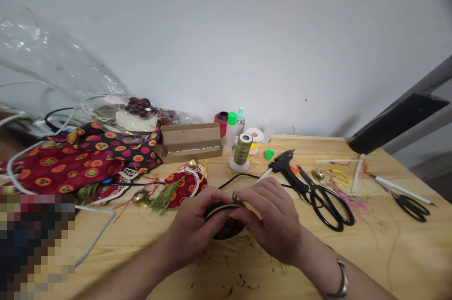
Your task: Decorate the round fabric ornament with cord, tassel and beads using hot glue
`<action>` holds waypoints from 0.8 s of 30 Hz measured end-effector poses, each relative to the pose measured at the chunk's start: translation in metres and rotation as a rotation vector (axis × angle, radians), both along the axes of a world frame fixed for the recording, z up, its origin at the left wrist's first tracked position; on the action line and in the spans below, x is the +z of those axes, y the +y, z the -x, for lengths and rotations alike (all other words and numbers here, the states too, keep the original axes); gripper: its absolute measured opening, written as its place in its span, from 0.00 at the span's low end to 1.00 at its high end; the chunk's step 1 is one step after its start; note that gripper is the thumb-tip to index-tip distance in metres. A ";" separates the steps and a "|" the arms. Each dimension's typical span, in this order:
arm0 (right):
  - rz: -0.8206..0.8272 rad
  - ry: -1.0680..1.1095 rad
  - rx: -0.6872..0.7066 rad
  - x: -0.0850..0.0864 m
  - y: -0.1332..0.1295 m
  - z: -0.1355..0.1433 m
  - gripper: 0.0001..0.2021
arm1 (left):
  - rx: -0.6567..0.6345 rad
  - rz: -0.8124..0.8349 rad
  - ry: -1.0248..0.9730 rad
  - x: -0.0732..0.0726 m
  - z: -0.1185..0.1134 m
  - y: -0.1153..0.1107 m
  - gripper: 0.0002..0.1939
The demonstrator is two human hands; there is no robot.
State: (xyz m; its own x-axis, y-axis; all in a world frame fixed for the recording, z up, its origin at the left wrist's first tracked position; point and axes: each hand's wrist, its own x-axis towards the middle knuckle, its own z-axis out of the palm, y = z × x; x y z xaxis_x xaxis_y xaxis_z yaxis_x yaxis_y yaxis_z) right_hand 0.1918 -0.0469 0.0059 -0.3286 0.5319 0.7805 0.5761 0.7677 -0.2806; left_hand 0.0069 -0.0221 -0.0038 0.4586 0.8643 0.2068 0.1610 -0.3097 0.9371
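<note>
Near the front of the wooden table, my left hand (194, 222) is wrapped round the side of a small round piece of dark patterned fabric with a pale rim (229, 231). From the other side my right hand (275, 220) grips the same piece, thumb on its face. An olive-green bit (234, 198), perhaps thread, shows at its top edge by my right fingertips. My fingers hide much of the piece. Behind my left hand lies a red patterned fabric piece (176, 189) with a green tassel (165, 198).
A spool of olive thread (243, 149) stands behind my hands. To the right lie a black glue gun (289, 173) and black-handled scissors (328, 206), with smaller scissors (411, 206) farther off. An open cardboard box (192, 142), patterned cloth (70, 163) and gold bells (140, 198) are left.
</note>
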 end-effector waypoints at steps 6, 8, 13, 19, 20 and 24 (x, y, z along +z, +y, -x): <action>0.310 0.260 -0.021 0.005 0.002 -0.003 0.13 | 0.021 -0.029 0.035 0.002 0.001 -0.002 0.05; 0.489 0.328 0.033 0.004 0.007 -0.006 0.10 | 0.014 -0.027 0.039 0.003 0.001 -0.002 0.05; 0.733 0.389 0.157 0.000 0.016 -0.008 0.09 | -0.014 0.012 0.033 0.004 0.001 -0.002 0.04; 0.827 0.418 0.194 0.003 0.014 -0.005 0.08 | -0.007 -0.041 0.054 0.001 0.001 -0.001 0.04; 0.839 0.426 0.202 0.003 0.014 -0.004 0.08 | 0.000 -0.048 0.058 0.001 0.001 -0.001 0.04; 0.877 0.441 0.197 0.004 0.013 -0.003 0.07 | 0.013 -0.044 0.058 0.002 0.001 -0.001 0.04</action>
State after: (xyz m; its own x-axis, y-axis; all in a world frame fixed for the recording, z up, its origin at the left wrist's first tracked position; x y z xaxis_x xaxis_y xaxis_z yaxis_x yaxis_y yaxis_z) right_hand 0.1952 -0.0340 0.0102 -0.2484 0.9453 0.2115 0.1692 0.2574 -0.9514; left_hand 0.0062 -0.0236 -0.0014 0.4594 0.8610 0.2184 0.2191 -0.3481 0.9115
